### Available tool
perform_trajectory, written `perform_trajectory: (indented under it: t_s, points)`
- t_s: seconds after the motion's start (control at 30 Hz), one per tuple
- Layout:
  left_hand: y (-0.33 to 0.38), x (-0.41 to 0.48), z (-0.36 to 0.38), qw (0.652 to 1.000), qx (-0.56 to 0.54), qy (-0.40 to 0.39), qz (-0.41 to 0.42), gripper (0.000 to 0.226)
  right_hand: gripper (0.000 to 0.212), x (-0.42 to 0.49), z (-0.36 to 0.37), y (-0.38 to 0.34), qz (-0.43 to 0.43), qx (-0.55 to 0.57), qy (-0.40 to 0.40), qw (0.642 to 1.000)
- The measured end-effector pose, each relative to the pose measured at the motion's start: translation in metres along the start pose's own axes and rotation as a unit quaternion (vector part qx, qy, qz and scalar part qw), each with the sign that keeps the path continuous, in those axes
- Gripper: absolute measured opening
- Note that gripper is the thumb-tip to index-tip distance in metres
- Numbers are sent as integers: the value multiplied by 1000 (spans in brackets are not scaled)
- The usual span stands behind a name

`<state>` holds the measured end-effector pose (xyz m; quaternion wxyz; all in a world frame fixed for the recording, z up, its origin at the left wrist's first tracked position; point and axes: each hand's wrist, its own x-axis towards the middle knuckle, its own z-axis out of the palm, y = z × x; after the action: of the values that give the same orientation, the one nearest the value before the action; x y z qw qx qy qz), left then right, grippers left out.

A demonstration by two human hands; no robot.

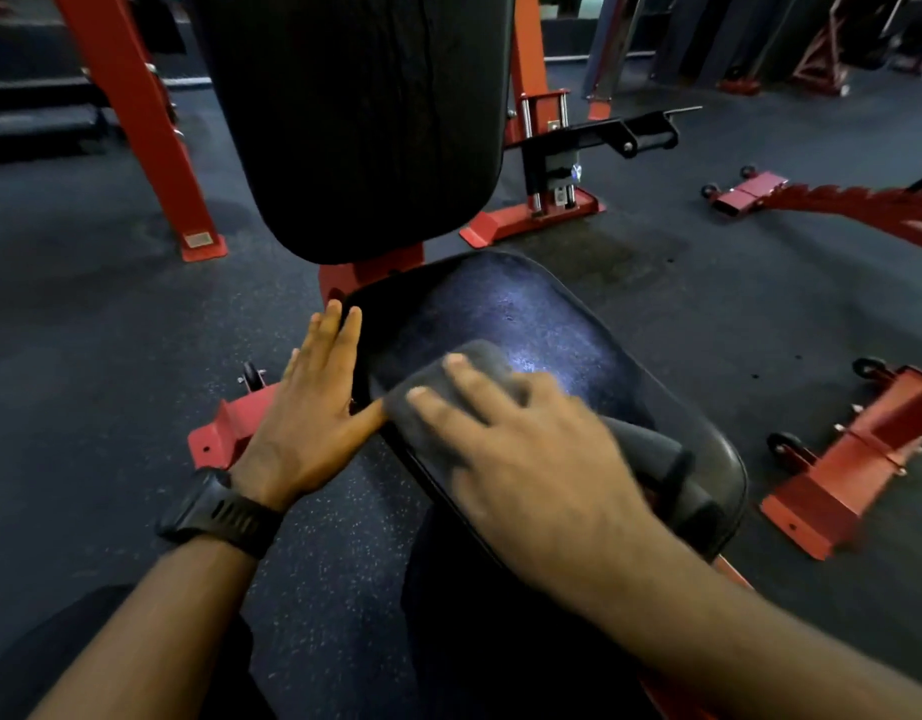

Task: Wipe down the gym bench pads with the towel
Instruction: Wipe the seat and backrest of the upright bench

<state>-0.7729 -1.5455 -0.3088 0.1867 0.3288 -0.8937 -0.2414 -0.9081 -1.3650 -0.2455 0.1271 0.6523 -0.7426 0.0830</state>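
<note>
- A dark grey towel point(464, 387) lay bunched on the black seat pad point(542, 324), on its near left part, with more cloth trailing toward the pad's near right corner.
- The right hand point(526, 454) lay flat on top of the towel, fingers point(451, 420) spread and pressing the cloth down rather than pinching it; the hand was blurred.
- The left hand point(313, 407) lay against the pad's left edge, fingers pressed together and straight, thumb reaching toward the towel, holding nothing.
- A black watch point(219, 511) sat on the left wrist.
- The upright back pad point(354, 122) stood just behind the seat pad, on a red frame point(534, 96).
- The step in hand seemed to be wiping the seat pad; a pale sheen showed mid-pad, just beyond the towel.
- The next move would likely call for carrying the towel across to the far and right edges, then up onto the back pad.
- Hidden: the pad's near edge under the right forearm, how the towel was folded, and the back pad's top, cut off by the frame.
- Other red gym gear point(853, 459) stood on the dark floor point(110, 330) to the right; dim light blurred its details.
</note>
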Motion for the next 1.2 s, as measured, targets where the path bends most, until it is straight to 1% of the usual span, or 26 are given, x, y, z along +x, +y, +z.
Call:
perform_trajectory:
  t_s: [0.07, 0.1, 0.2, 0.27, 0.3, 0.33, 0.4, 0.47, 0.53, 0.57, 0.63, 0.7, 0.77, 0.8, 0.87, 0.9, 0.97, 1.03, 1.07, 1.13, 1.2]
  points:
    - [-4, -1, -2, 1000, -25, 4, 8, 97, 61, 23, 7, -11, -38, -5, -7, 999]
    - [-6, -2, -2, 1000, -27, 2, 10, 95, 64, 38, 10, -7, -30, -2, -22, 999]
    - [-10, -1, -7, 1000, 19, -11, 7, 100, 67, 71, 9, 33, 45, 0, -80, 996]
    - [-6, 1, -8, 999, 42, -19, -3, 104, 66, 64, 4, 56, 108, 8, -105, 989]
    - [-4, 2, -7, 999, 45, -16, -7, 104, 66, 51, -1, 58, 122, -4, -105, 987]
    - [-2, 2, -6, 999, 47, -10, -11, 104, 66, 33, -4, 53, 121, -33, -95, 988]
    - [2, 2, 0, 999, 49, 12, -17, 103, 65, -1, -9, 29, 91, -76, -43, 992]
    - [4, 3, 6, 998, 42, 32, -24, 100, 62, -14, -5, 3, 45, -52, -5, 998]
    - [3, 3, 10, 999, 29, 41, -20, 95, 63, -3, 4, -13, -16, -46, -5, 999]
    - [3, 2, 10, 999, 18, 43, -18, 92, 64, 9, 6, -14, -33, -39, -10, 999]
    - [1, 2, 9, 998, 18, 47, -21, 90, 66, 33, 4, 2, -1, -16, -37, 999]
    - [2, 3, 8, 998, 43, 48, -29, 93, 66, 41, 0, 39, 73, -21, -77, 994]
    - [5, 3, 7, 997, 55, 42, -34, 96, 66, 24, -8, 62, 144, -33, -100, 984]
    - [6, 3, 8, 997, 52, 42, -35, 97, 66, 9, -10, 59, 154, -49, -94, 982]
    - [8, 6, 10, 997, 39, 54, -35, 97, 61, -19, -13, 35, 136, -75, -47, 987]
    - [9, 8, 12, 997, 29, 66, -36, 96, 59, -24, -10, 21, 120, -68, -24, 990]
    - [11, 10, 17, 995, 11, 93, -43, 94, 60, -11, 0, 1, 72, -74, -20, 994]
    - [13, 8, 21, 993, 3, 109, -42, 93, 58, 17, 9, -3, 31, -66, -17, 997]
    - [13, 8, 20, 993, 2, 112, -40, 92, 57, 34, 9, 2, 30, -53, -22, 998]
    - [12, 9, 17, 994, 13, 102, -40, 93, 59, 52, 5, 26, 73, -34, -64, 995]
    - [12, 10, 13, 995, 34, 79, -48, 95, 59, 37, -5, 46, 120, -20, -101, 987]
